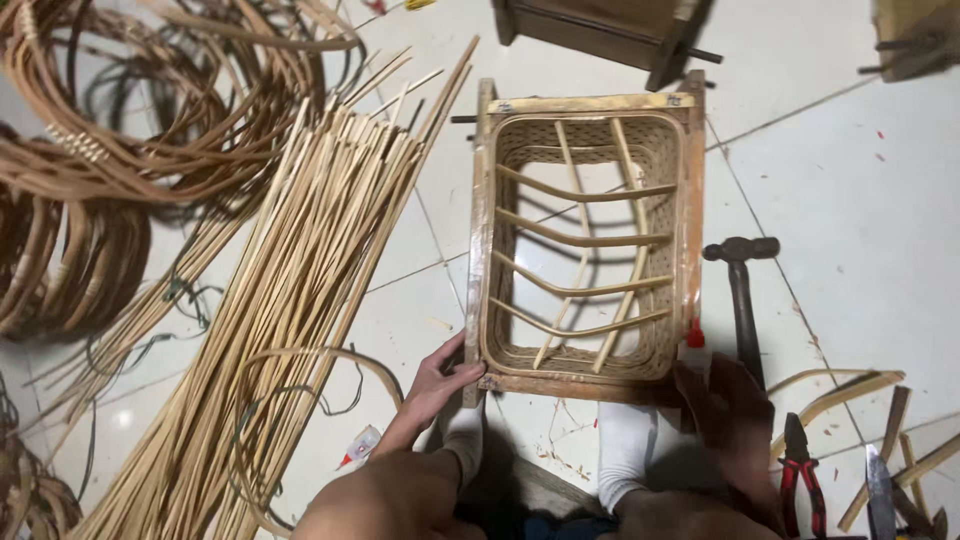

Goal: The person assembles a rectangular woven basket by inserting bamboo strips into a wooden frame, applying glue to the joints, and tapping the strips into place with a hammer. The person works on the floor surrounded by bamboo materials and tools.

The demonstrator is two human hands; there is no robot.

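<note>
Left hand (432, 385) grips the near-left corner of the rectangular woven basket frame (580, 240) on the tiled floor (850, 200), fingers curled on its rim. Right hand (728, 415) is blurred at the near-right corner; its grip is unclear. Inside: only crossed cane ribs (585, 240).

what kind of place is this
Likely a cane or rattan craft workshop, working on a tiled floor: rattan coils, a bundle of split strips, a half-woven frame, and a hammer and pliers.
</note>
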